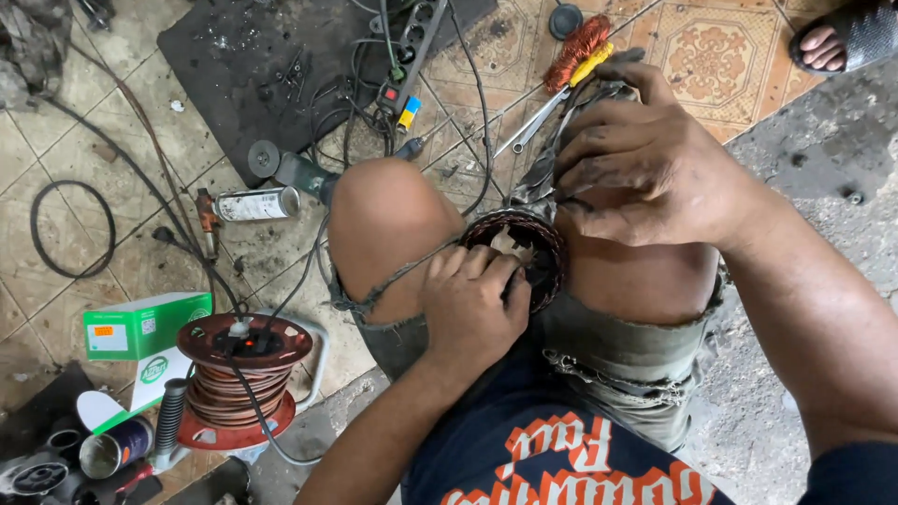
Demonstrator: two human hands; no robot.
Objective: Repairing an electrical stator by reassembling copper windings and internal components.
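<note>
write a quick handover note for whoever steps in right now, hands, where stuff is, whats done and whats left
Left hand: fingers curled on the near rim of the round motor stator, steadying it between the knees.
Right hand: bent over the stator's far side, fingertips at the rim.
Nearby: loose copper coil and spanner on the tiled floor ahead, cable reel to the left.
Done: stator is propped and gripped.
Left: winding work inside the bore looks unfinished; hard to tell how far along.
</note>
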